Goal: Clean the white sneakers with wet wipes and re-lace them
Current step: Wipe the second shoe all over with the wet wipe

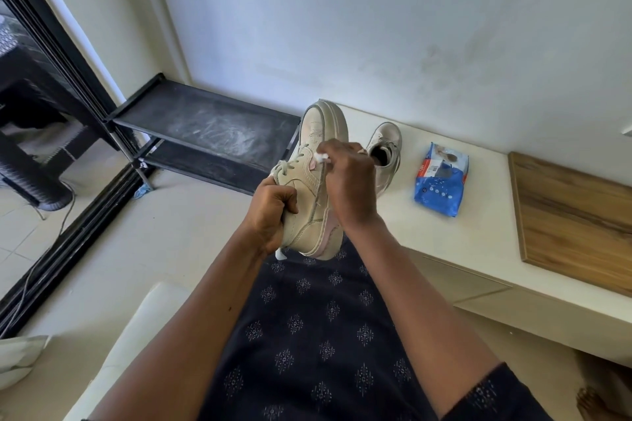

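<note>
With the left hand (pixel 270 212) clamping the sneaker (pixel 314 181) at its heel, the right hand (pixel 349 181), its grip pinching a wipe (pixel 321 156), should rub in short, firm strokes.

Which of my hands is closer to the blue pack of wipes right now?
Right. Your right hand is wiping the held sneaker, just left of the wipes pack on the counter. Your left hand grips the sneaker's far side, farther away.
</note>
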Available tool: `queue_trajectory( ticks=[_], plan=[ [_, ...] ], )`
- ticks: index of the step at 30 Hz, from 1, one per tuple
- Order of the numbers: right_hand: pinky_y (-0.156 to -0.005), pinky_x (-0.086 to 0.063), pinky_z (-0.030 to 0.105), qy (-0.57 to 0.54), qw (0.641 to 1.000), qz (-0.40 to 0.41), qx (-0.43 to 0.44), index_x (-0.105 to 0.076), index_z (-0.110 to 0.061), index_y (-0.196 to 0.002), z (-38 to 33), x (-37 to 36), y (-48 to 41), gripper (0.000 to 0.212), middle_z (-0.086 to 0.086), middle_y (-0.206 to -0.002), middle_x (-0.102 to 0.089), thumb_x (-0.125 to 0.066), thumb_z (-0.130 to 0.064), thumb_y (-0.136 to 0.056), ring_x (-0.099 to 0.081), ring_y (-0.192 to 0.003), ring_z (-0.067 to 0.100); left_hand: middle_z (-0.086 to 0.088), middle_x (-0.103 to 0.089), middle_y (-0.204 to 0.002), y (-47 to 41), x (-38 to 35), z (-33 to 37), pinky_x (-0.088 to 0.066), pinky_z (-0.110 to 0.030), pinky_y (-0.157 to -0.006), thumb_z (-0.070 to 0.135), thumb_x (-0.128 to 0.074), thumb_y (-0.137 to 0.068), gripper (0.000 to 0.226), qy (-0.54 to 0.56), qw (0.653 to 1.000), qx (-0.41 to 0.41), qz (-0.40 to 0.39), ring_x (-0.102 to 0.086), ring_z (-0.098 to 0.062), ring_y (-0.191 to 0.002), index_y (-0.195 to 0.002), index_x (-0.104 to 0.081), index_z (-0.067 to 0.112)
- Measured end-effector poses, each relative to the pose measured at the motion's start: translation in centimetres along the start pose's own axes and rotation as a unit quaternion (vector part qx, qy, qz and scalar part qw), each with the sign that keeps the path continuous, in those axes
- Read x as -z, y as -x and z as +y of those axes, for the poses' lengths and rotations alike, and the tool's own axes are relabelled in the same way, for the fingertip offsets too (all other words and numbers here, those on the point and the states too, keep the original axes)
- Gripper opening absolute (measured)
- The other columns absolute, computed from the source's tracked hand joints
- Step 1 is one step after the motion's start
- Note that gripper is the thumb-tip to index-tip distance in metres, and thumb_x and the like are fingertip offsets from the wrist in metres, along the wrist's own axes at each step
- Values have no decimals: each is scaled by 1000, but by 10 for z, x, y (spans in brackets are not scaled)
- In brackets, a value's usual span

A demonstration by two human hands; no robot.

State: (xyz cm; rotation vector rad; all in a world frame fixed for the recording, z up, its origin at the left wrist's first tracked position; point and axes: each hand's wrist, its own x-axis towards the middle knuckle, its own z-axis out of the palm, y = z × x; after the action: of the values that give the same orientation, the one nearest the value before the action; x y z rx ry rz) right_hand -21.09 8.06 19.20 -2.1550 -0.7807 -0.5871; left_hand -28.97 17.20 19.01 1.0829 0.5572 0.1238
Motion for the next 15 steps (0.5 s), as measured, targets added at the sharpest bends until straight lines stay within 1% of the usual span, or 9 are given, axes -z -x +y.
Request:
queue_trajectory(
  ticks=[1, 2, 4, 6, 9, 11, 13, 15],
  plan=[
    [-62, -57, 34, -6, 1000, -5, -2, -70, 0, -86, -2, 0, 8, 25, 13, -77, -71, -63, 18, -71, -66, -70, 27, -7, -37, -66, -2, 3, -2, -36, -30, -57, -6, -40, -37, 45, 9, 1000, 3, 8, -36, -24, -60, -81, -49, 0],
    [-64, -56, 30, -10, 1000, -7, -5, -70, -1, -86, -3, 0, 15, 26, 11, -77, -71, -65, 19, -69, -66, -69, 26, -8, -37, -68, -3, 4, -4, -37, -30, -57, -6, -40, -37, 47, 18, 1000, 6, 11, -37, -25, -61, -83, -49, 1],
    [-62, -51, 23, -17, 1000, -1, -5, -70, -3, -85, -7, 4, 29, 28, 7, -75, -71, -66, 18, -68, -66, -66, 22, -10, -40, -73, -5, 7, -6, -42, -32, -60, -6, -39, -38, 50, 40, 999, 9, 10, -40, -27, -66, -87, -50, -1],
    [-61, -48, 22, -27, 1000, 3, 6, -69, -3, -83, -11, 6, 40, 24, 6, -73, -70, -56, 14, -71, -65, -63, 22, -12, -43, -77, -7, 10, -7, -47, -34, -61, -6, -38, -39, 53, 73, 997, 11, 4, -43, -29, -68, -90, -52, -2],
    [-61, -49, 25, -29, 999, -17, 31, -68, -2, -81, -19, 8, 52, 30, 6, -76, -69, -42, 9, -70, -64, -68, 23, -10, -44, -72, -9, 13, -7, -51, -30, -55, -5, -37, -39, 41, 96, 995, 21, -10, -45, -27, -61, -78, -48, 0],
    [-67, -47, 25, -9, 998, -26, 55, -68, -1, -81, -19, 8, 59, 34, 6, -80, -69, -37, 7, -69, -64, -73, 25, -10, -43, -71, -6, 13, -7, -51, -29, -54, 0, -40, -38, 38, 94, 994, 53, -27, -46, -27, -58, -75, -47, 2],
    [-71, -44, 25, 2, 997, -28, 66, -68, 0, -83, -15, 7, 59, 34, 8, -83, -69, -36, 4, -69, -63, -75, 28, -11, -47, -72, -1, 11, -5, -52, -29, -55, 2, -37, -51, 29, 91, 990, 92, -56, -51, -26, -57, -77, -50, 1],
    [-72, -45, 27, 3, 998, -26, 60, -67, 1, -82, -13, 7, 54, 33, 10, -83, -69, -37, 2, -70, -63, -75, 29, -14, -55, -75, 0, 8, -4, -54, -32, -60, 1, -31, -65, 30, 103, 986, 104, -77, -57, -25, -62, -83, -55, -1]
  ],
)
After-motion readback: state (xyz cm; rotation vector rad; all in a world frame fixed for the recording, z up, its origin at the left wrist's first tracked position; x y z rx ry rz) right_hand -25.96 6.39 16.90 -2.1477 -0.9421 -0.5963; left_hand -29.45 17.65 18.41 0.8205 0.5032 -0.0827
